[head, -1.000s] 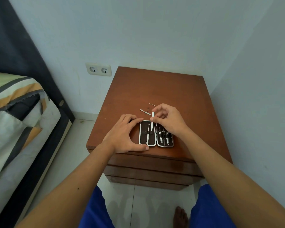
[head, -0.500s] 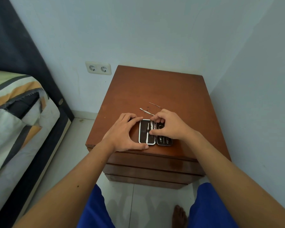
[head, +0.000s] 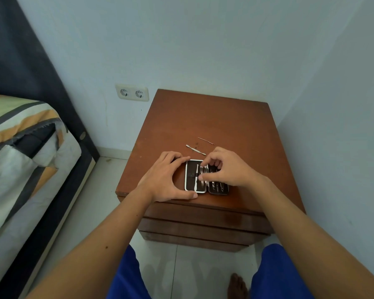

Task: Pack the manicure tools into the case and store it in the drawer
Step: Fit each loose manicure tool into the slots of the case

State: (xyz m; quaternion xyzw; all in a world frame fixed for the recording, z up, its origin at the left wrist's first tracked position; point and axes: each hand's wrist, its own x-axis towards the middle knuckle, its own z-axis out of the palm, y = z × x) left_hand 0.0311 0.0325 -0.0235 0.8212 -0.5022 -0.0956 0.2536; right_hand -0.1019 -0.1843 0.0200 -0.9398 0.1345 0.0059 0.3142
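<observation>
A small dark manicure case (head: 191, 178) with a white rim lies open near the front edge of a brown wooden nightstand (head: 216, 121). My left hand (head: 166, 178) holds the case's left half between thumb and fingers. My right hand (head: 227, 169) lies over the middle of the case, fingertips pinching a flat metal tool (head: 202, 175) down in the left half, beside a white-tipped tool (head: 196, 176) that sits there. Several metal tools show in the right half under my wrist. Two loose tools lie behind the case: a silver pusher (head: 195, 149) and a thin needle-like tool (head: 206, 140).
Closed drawer fronts (head: 203, 229) run below the nightstand top. A bed with a striped cover (head: 24, 152) stands on the left, a double wall socket (head: 132, 92) behind. Walls close in behind and on the right. My blue shorts and a bare foot show over the white floor.
My right hand came down with the flat tool from above the case's back edge and laid it into the left half. My left hand has kept its hold on the case.
</observation>
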